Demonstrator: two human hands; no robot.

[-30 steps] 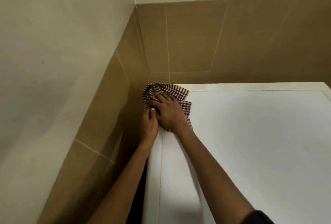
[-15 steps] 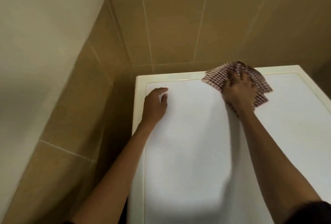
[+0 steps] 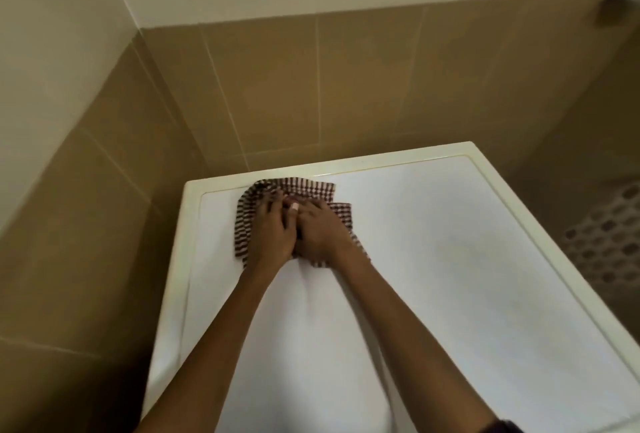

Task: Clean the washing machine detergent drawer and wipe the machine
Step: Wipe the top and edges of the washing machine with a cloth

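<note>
1. Checked cloth point(image 3: 313, 190): lies bunched on the washing machine top point(image 3: 450, 259), centre-left of frame, near its far left corner.
2. Left hand point(image 3: 272, 236): fingers extended, pressing the cloth.
3. Right hand point(image 3: 323, 235): fingers curled, gripping the cloth.

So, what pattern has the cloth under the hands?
The crumpled cloth shows dark red and white checks, best in the head view.
</note>
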